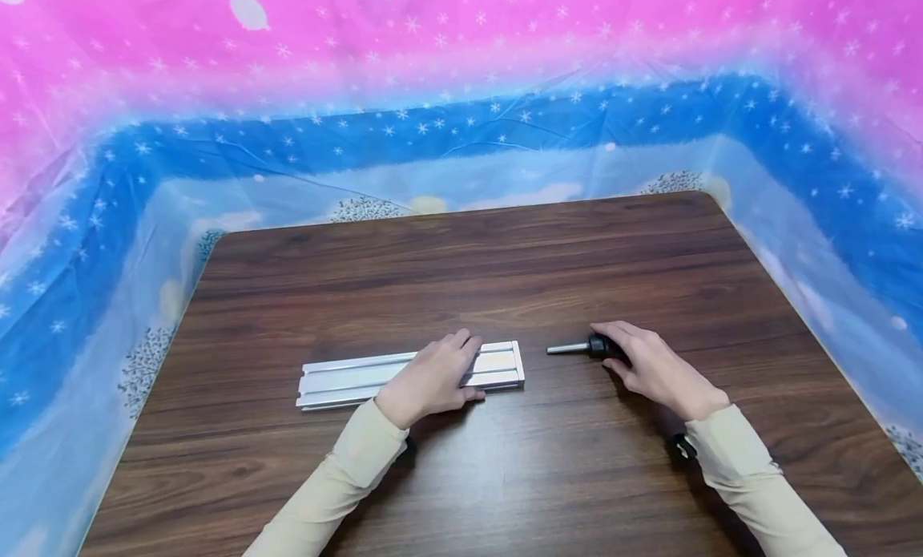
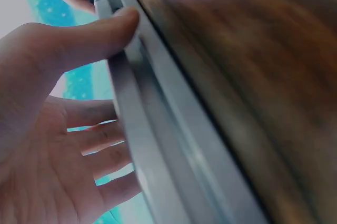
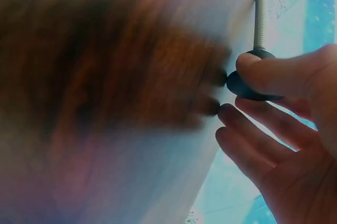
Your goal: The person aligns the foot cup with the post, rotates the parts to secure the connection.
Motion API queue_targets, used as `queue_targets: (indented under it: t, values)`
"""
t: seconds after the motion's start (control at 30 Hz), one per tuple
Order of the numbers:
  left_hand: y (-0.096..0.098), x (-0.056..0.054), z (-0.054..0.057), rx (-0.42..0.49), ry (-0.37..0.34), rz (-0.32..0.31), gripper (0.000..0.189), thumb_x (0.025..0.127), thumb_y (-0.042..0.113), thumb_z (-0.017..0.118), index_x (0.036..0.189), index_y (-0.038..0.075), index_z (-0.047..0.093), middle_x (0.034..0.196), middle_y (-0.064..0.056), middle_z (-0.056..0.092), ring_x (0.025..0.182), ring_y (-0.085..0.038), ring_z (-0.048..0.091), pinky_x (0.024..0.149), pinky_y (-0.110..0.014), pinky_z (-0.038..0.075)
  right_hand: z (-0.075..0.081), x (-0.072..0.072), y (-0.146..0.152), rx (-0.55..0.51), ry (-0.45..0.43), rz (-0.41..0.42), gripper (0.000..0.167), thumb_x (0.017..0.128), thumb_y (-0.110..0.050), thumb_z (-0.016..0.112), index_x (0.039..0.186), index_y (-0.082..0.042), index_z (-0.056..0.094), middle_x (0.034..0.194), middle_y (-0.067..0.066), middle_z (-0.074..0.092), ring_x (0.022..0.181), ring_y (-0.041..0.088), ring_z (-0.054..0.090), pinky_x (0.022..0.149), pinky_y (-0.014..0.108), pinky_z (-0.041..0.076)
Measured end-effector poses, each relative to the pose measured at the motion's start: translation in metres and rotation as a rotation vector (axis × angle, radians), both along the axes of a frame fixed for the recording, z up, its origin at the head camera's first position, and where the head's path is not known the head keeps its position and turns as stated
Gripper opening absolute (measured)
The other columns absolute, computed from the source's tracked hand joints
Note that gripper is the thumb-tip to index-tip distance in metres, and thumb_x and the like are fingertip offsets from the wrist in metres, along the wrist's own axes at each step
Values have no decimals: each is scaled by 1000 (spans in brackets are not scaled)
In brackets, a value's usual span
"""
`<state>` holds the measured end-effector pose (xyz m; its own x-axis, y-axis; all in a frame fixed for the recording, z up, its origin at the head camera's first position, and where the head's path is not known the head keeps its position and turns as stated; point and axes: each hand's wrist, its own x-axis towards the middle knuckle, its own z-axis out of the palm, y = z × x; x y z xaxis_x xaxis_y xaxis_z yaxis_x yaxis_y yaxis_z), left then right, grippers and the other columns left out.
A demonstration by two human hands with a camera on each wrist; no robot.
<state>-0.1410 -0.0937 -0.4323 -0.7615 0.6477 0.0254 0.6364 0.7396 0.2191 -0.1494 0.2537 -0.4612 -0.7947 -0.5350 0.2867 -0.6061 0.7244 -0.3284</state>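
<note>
A silver aluminium profile [image 1: 342,381] with lengthwise grooves lies on the table, its right end covered by a flat end plate [image 1: 517,365]. My left hand [image 1: 431,378] grips it near that end. In the left wrist view the thumb [image 2: 100,34] presses one grooved face while the other fingers lie along another side. To the right, my right hand [image 1: 659,369] pinches the black round base of a levelling foot [image 3: 247,84]. Its threaded rod [image 1: 568,349] points left at the profile's end plate, with a gap between them. Fingers partly hide the base in the head view.
Beneath both hands is a dark wood-grain table [image 1: 461,276] with rounded far corners. A pink and blue patterned cloth [image 1: 447,132] hangs behind it and along both sides. Dark wrist bands show under the sleeves.
</note>
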Motion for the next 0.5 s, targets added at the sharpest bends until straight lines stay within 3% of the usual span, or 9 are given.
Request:
queue_targets:
  t: [0.27, 0.5]
  values:
    - [11, -5, 5, -26, 42, -44, 51, 69, 21, 88, 106, 1, 60, 97, -8, 55, 84, -23, 54, 75, -37, 52, -1, 4, -1, -32, 35, -1, 44, 81, 5, 77, 124, 7, 64, 115, 18, 69, 102, 33, 70, 82, 46, 57]
    - [18, -13, 17, -92, -71, -19, 49, 66, 14, 86, 107, 0, 63, 98, -9, 58, 87, -24, 59, 73, -40, 57, 4, 8, -1, -81, 89, -8, 44, 81, 0, 79, 123, 6, 66, 114, 17, 68, 98, 30, 70, 80, 45, 57]
